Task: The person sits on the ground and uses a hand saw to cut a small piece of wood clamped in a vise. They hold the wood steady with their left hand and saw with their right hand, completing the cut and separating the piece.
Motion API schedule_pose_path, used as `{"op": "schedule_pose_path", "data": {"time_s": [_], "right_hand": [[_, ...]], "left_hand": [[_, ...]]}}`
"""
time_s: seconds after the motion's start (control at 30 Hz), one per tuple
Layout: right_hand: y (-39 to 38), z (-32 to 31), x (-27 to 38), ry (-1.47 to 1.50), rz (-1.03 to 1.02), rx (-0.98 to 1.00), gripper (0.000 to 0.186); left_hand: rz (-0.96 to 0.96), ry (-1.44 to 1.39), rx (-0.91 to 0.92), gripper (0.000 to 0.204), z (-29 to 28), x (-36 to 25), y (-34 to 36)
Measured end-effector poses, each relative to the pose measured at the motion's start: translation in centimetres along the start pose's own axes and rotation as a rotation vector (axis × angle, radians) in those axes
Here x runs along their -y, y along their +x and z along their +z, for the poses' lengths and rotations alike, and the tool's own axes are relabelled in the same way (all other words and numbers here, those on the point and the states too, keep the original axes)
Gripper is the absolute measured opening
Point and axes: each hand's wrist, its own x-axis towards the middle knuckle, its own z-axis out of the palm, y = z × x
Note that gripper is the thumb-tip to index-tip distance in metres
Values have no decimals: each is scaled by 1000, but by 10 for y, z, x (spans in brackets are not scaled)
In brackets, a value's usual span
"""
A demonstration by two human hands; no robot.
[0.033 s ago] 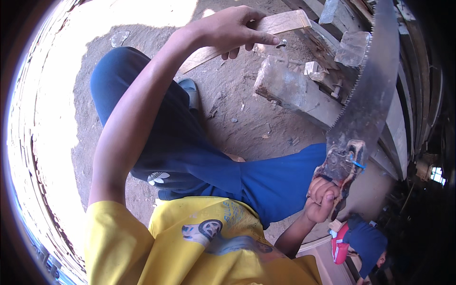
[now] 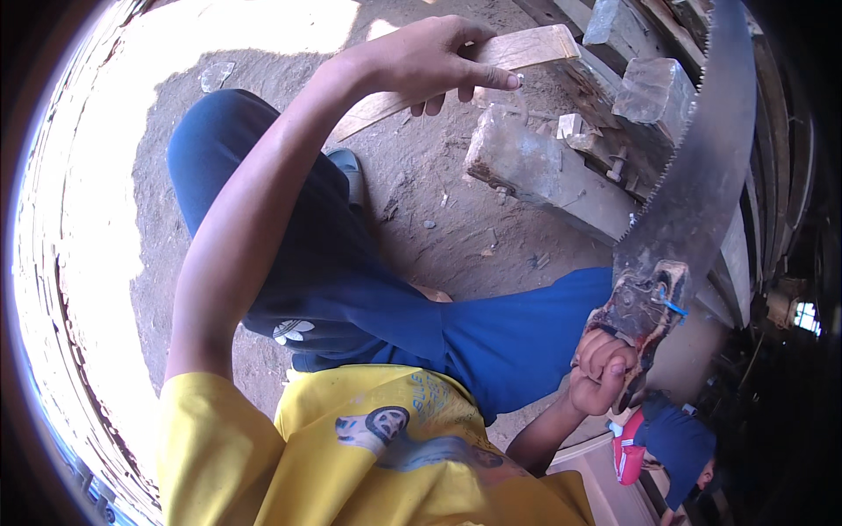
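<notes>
My left hand (image 2: 430, 61) is closed over a flat pale wooden strip (image 2: 539, 44) near the top. Its thumb lies along the near edge, and fingertips show below the wood. One end of the strip reaches a weathered timber structure; the other slopes down behind my forearm. At the right, my right hand (image 2: 601, 375) grips the worn wooden handle (image 2: 645, 302) of a handsaw (image 2: 702, 180). Blue cord is tied round that handle. The wide grey blade points up and away, its toothed edge facing left, apart from the strip.
A thick weathered beam (image 2: 531, 162) juts out below the strip, with a bolt (image 2: 617, 164) and a small pale wood block (image 2: 570, 125) beside it. Long boards (image 2: 781, 167) stand along the right. Another person (image 2: 675, 451) is at the lower right. A sandal (image 2: 348, 167) shows beyond my knee.
The handsaw and my right hand have shifted slightly to the right. My left hand and the wooden strip have barely moved.
</notes>
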Motion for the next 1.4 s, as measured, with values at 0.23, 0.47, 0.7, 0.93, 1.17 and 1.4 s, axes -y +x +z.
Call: {"op": "schedule_pose_path", "data": {"time_s": [0.23,0.47,0.7,0.93,1.17,1.4], "right_hand": [[19,20,49,27,-161,-75,27],[16,31,40,75,73,-152,18],[17,20,6,-149,90,4,15],[13,24,0,-83,142,57,11],[18,31,5,-169,-31,133,7],[19,36,6,-207,-29,220,6]], "left_hand": [[158,4,-63,77,-13,-51,3],[144,368,-243,62,-19,-48,11],[85,651,-425,36,-35,-74,-33],[95,682,-540,34,-26,-61,-70],[-164,732,-491,48,-8,-53,-82],[-180,630,-367,49,-18,-26,-88]]}}
